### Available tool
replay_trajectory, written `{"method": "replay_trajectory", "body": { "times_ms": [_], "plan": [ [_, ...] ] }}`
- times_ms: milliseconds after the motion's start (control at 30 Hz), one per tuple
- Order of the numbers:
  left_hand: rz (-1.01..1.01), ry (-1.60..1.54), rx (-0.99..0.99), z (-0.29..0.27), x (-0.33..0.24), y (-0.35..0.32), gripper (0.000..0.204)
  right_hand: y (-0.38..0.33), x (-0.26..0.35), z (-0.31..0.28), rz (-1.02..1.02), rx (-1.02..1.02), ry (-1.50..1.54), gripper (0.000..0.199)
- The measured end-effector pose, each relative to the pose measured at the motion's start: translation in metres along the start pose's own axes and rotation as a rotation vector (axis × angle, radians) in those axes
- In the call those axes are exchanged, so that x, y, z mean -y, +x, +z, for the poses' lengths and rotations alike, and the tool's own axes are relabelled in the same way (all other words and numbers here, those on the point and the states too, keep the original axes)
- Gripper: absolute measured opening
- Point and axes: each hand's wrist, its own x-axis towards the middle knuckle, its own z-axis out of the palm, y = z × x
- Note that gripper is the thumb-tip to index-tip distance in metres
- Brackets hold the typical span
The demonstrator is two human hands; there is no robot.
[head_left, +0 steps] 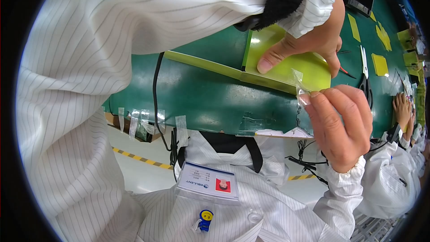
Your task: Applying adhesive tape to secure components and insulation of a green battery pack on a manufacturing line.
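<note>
Nearest, low in the view: a badge in a clear holder (pixel 207 183) on the white striped coat, and short strips of clear tape (pixel 134 123) stuck along the front edge of the green surface (pixel 210 94).

Above that, the right hand (pixel 342 125), grip clenched in a pinch, thumb and forefinger closed on a small piece of clear tape (pixel 299 83). Piece held upright, long axis running up from the fingertips, its free upper end just at the near right edge of the yellow-green card (pixel 309 69).

Farther, the left hand (pixel 313 40), reaching in from the upper left under a wide white sleeve. Grip not clenched: thumb flat on the card, fingers curved over the card's far right corner, pressing it down on the surface. Card lying flat, long axis left to right, partly over a long yellow-green strip (pixel 201 65).

So, card straight up and slightly left from the right grip, nearly touching the tape; left hand directly on it, right hand nearer to the card's near edge.

Farthest, on the right: scissors (pixel 365 74), more yellow cards (pixel 380 64), and another person's hand (pixel 402 107).
</note>
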Motion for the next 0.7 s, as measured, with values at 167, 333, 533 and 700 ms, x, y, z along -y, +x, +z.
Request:
{"method": "replay_trajectory", "body": {
  "times_ms": [167,333,533,700],
  "plan": [
    [-0.012,-0.02,0.008,-0.003,0.0,-0.006,0.1,0.002,0.003,-0.008,-0.008,0.014,0.014,0.041],
    [0.01,-0.034,0.001,0.003,0.001,-0.003,0.1,0.007,0.003,-0.028,0.011,-0.096,-0.046,0.045],
    [0.037,-0.038,-0.011,0.008,-0.004,-0.001,0.1,-0.003,-0.006,-0.017,-0.113,0.026,-0.038,0.044],
    [0.049,-0.051,-0.007,0.01,-0.004,-0.003,0.101,-0.002,-0.003,-0.006,-0.127,0.018,-0.012,0.044]
  ]
}}
